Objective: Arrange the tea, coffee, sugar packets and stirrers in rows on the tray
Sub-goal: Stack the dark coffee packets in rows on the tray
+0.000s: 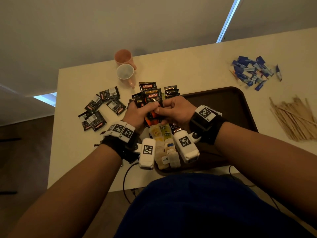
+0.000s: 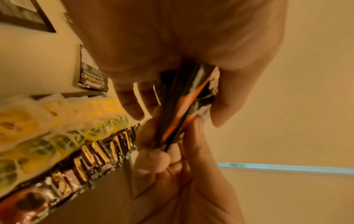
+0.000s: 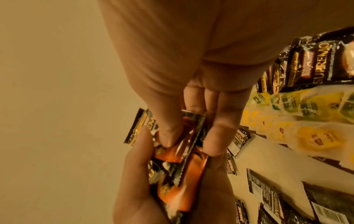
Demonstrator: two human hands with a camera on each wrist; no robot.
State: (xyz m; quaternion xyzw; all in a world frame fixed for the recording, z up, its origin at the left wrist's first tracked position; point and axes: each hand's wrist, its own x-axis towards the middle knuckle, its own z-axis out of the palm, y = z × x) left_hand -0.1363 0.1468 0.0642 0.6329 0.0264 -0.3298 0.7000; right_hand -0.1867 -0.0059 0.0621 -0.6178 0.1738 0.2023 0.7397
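Observation:
Both hands are raised over the left end of the dark brown tray (image 1: 236,100), holding one stack of black-and-orange coffee packets (image 1: 152,98). My left hand (image 1: 147,110) grips the stack from the left, seen edge-on as the coffee stack (image 2: 184,106). My right hand (image 3: 189,144) pinches the front packet (image 3: 184,136) between thumb and fingers. Two rows of yellow and green tea bags (image 1: 164,138) lie on the tray under the hands, with a row of coffee packets (image 2: 99,153) beside them. Blue sugar packets (image 1: 252,71) and wooden stirrers (image 1: 291,117) lie in heaps on the table to the right.
Several loose coffee packets (image 1: 101,109) are scattered on the white table left of the tray. A pink cup (image 1: 123,57) and a clear cup (image 1: 125,72) stand at the far edge. A black cable (image 1: 126,177) hangs over the near edge.

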